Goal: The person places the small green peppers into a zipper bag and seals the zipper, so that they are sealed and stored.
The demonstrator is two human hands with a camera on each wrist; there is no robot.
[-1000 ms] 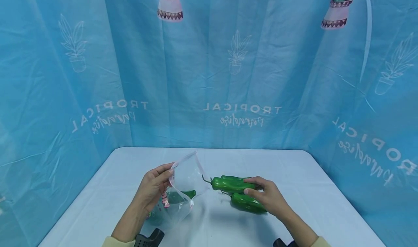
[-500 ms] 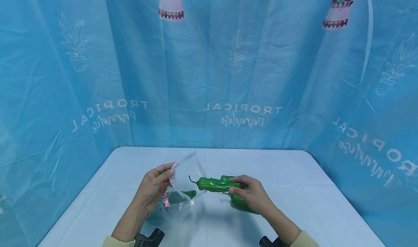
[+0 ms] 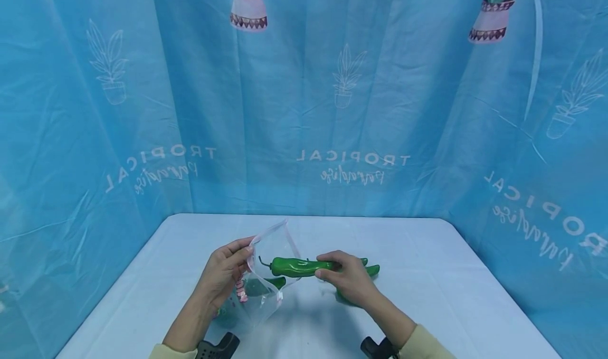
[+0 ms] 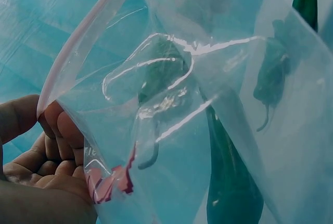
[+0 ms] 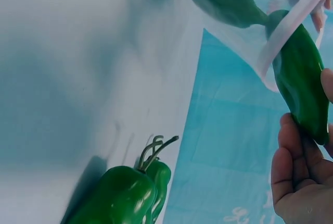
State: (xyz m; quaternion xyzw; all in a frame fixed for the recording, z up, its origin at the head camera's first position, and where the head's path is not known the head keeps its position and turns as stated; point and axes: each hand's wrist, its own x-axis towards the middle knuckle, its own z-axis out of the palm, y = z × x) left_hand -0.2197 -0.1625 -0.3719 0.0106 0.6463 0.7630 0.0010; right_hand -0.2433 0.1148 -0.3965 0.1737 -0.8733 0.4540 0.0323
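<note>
My left hand [image 3: 223, 272] pinches the rim of a clear zip bag [image 3: 258, 309] and keeps its mouth spread. Inside the bag lies a green pepper [image 3: 275, 282], seen through the plastic. My right hand [image 3: 349, 277] grips the blunt end of another green pepper [image 3: 296, 267], level, with its stem pointing left. In the right wrist view this held pepper [image 5: 302, 78] passes the pink zip edge [image 5: 291, 23], its stem end within the bag's mouth. The left wrist view shows the bag [image 4: 177, 109] close up, with blurred peppers behind or within it.
Behind my right hand, two loose green peppers lie on the white table, one pepper [image 3: 373, 270] partly covered by the hand. The right wrist view shows this pair, including the nearer pepper [image 5: 117, 198]. A blue printed curtain [image 3: 304, 111] surrounds the table [image 3: 404, 237].
My right hand has carried its pepper leftward, away from the other two and into the bag's mouth. The left hand and bag have stayed in place.
</note>
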